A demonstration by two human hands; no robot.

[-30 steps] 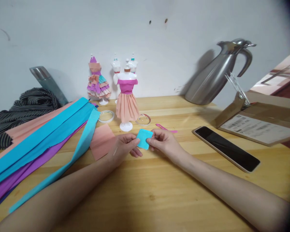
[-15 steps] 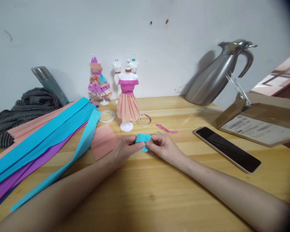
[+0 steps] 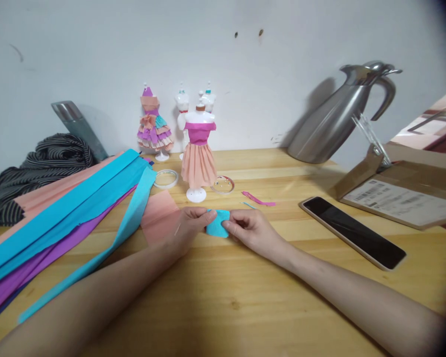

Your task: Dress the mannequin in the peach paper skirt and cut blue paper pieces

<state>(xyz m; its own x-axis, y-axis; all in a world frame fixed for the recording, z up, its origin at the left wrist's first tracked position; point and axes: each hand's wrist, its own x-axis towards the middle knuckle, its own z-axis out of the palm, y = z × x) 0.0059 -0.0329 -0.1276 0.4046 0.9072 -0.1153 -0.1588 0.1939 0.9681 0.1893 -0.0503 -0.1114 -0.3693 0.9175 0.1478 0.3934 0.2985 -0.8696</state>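
Observation:
Between my two hands is a small piece of blue crepe paper (image 3: 217,225), held just above the table. My left hand (image 3: 191,225) pinches its left edge, thumb on top. At the right edge, the thumb and fingers of my right hand (image 3: 250,228) are closed on the same piece. Behind them stands a small white mannequin (image 3: 199,118) in a pink top and a pleated peach skirt (image 3: 198,166). A peach paper square (image 3: 159,215) lies partly behind my left hand. Long strips of blue crepe paper (image 3: 107,181) and purple crepe paper (image 3: 70,240) stretch out to the left.
Near the mannequin lie two tape rolls (image 3: 166,186) (image 3: 223,191). Pink scraps (image 3: 258,200) sit right of them. A phone (image 3: 353,230), a cardboard box (image 3: 405,191) and a steel jug (image 3: 327,124) stand right. More mannequins (image 3: 154,129) and striped cloth (image 3: 48,158) are behind and left.
The blue piece, folded over before, now shows a flatter, larger face. My left thumb has moved up to its upper left corner. The whole view has shifted slightly.

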